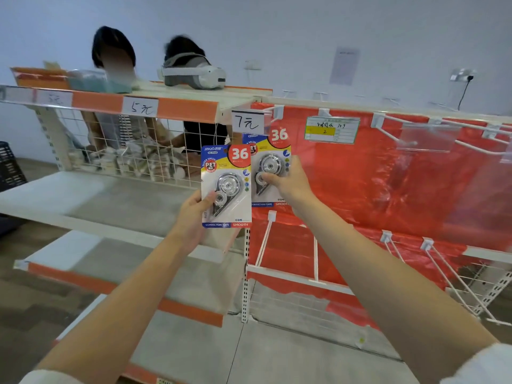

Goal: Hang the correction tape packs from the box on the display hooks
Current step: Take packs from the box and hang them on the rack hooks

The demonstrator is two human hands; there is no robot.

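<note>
My left hand (194, 212) holds a correction tape pack (230, 173) by its lower left edge, thumb on its front, upright in front of the shelf post. My right hand (288, 181) pinches a second correction tape pack (273, 151) at the tape wheel. That pack's top sits under the hook (273, 110) carrying the "7元" price tag (248, 122), against the red backing. Whether it hangs on the hook I cannot tell. The box is out of view.
Several empty white hooks (393, 134) jut from the red panel (360, 173) to the right and lower down (443, 267). White shelves (110, 195) stand at left with a wire basket (124, 151) of goods. Two people work behind the shelving.
</note>
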